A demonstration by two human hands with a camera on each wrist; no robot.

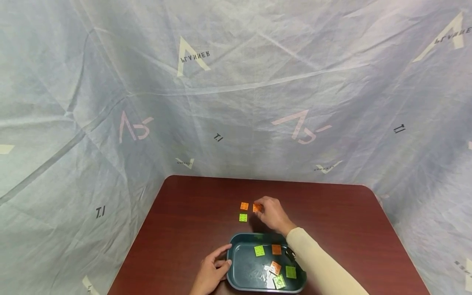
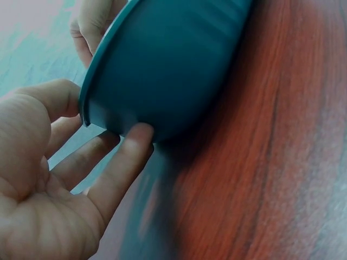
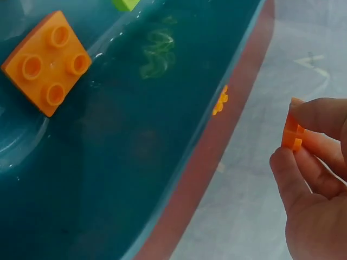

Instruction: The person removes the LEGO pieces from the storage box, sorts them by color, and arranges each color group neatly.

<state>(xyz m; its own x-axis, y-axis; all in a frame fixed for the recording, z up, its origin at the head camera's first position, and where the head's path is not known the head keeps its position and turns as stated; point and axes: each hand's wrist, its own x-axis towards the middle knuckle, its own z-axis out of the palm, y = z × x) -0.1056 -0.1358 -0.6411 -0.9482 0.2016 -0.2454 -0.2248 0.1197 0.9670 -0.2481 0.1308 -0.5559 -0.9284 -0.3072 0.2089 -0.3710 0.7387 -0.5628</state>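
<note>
My right hand (image 1: 272,213) pinches an orange toy brick (image 3: 291,130) between thumb and fingers, above the table beyond the tray. On the table to its left lie another orange brick (image 1: 244,206) and a lime green brick (image 1: 243,218). My left hand (image 1: 211,270) holds the left end of a dark teal tray (image 1: 229,282). In the left wrist view its fingers (image 2: 127,162) reach the tray's outer wall and rim. Inside the tray lie several loose bricks, among them a green one (image 1: 259,250) and an orange one (image 1: 276,249). My right forearm covers part of the tray's right side.
The dark red wooden table (image 1: 177,229) has rounded far corners. Pale printed fabric (image 1: 254,123) hangs around its back and sides. A small dark item (image 1: 290,254) lies in the tray beside my right sleeve, partly hidden.
</note>
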